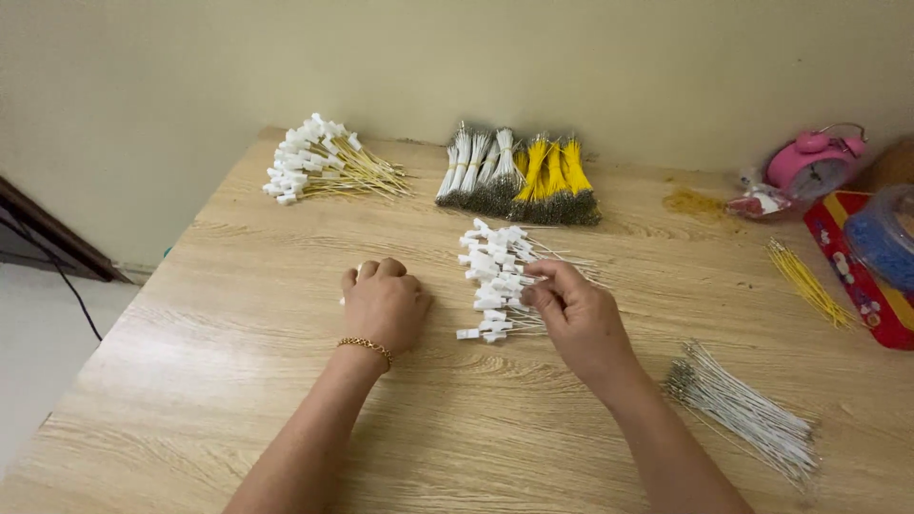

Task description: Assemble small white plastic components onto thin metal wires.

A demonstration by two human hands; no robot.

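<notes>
Pinching wires in the central pile of white-tagged wires [495, 281], the right hand [571, 314] steadies them; the left hand [383, 303] rests clenched nearby, possibly around something small and white.

At the table's [238, 381] far edge lie bundled white and yellow wires [519, 179]; a pink alarm clock [814, 162] sits near its far right corner.

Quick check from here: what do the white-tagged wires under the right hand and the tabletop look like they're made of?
White-tagged wires: thin leads in white insulation, probably plastic-coated, each ending in a matte white block that looks like moulded plastic. The right hand touches them. Tabletop: pale wood-grain pattern with a smooth, slightly glossy sheen, likely laminate rather than bare wood.
</notes>
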